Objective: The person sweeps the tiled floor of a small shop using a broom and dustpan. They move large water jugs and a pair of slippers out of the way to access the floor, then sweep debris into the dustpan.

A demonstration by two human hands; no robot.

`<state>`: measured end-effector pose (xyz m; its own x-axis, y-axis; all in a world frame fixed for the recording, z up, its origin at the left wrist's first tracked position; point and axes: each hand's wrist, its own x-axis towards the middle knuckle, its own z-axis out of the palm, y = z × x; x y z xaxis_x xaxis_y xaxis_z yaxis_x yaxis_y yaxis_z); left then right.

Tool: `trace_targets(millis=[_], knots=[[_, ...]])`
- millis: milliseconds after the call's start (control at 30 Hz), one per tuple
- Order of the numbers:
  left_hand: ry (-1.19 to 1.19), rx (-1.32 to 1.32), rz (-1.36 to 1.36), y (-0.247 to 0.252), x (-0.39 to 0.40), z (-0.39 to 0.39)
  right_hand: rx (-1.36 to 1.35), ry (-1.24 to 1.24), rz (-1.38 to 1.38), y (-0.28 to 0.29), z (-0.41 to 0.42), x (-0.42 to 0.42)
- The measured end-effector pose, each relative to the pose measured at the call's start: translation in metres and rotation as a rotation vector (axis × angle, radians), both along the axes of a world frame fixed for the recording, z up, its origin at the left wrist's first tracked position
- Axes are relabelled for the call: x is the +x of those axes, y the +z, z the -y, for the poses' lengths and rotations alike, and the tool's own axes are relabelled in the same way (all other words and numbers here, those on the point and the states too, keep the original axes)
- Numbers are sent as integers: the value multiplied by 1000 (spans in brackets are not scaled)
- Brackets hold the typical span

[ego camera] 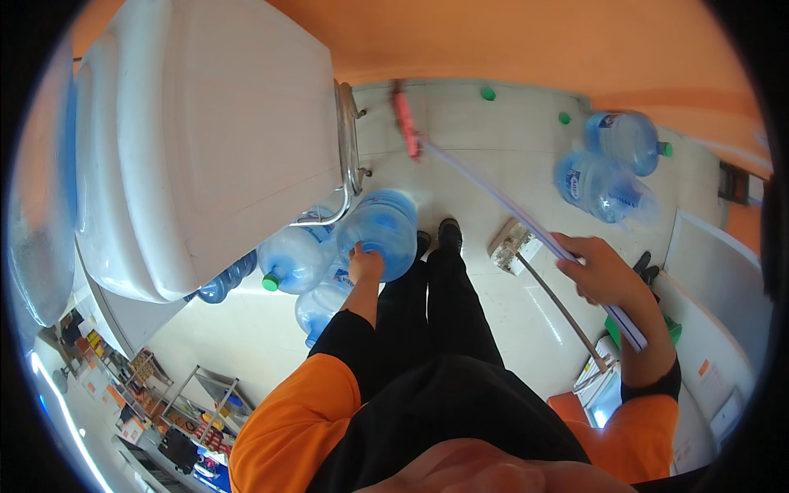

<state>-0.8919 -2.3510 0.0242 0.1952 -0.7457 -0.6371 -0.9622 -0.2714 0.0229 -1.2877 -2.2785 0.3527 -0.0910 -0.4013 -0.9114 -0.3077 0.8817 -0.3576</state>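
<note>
My right hand [592,265] grips the pale blue-white pole [493,188] of a broom. Its red head [405,120], blurred, rests on or just above the floor tiles near the orange wall. My left hand [366,264] is closed around the neck of a large blue water bottle [379,228], which stands by my shoes, tilted toward me. Against it on the left lies a clear water bottle [293,262] with a green cap. Another bottle [323,308] sits beside my left forearm.
A white water tank [246,135] on a metal-tube stand [348,154] fills the upper left. Two blue bottles [625,142] [595,185] lie at the right. Green caps [488,93] [564,118] are on the floor. A long-handled dustpan [515,246] stands right of my feet.
</note>
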Motion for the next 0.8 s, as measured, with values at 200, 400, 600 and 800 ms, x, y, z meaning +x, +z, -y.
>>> trace_targets(millis=[200,400,600,800], knots=[[22,-138,-21,-7,-8,0,-164,-10,163,-132,34,16],[-99,-233,-33,-13,-1,-9,-76,-509,132,-148,-85,11],[-198,-393,-150,-18,3,-10,11,-1008,122,-64,-162,35],[-317,-477,-265,-23,7,-14,-271,-1318,172,-34,-191,19]])
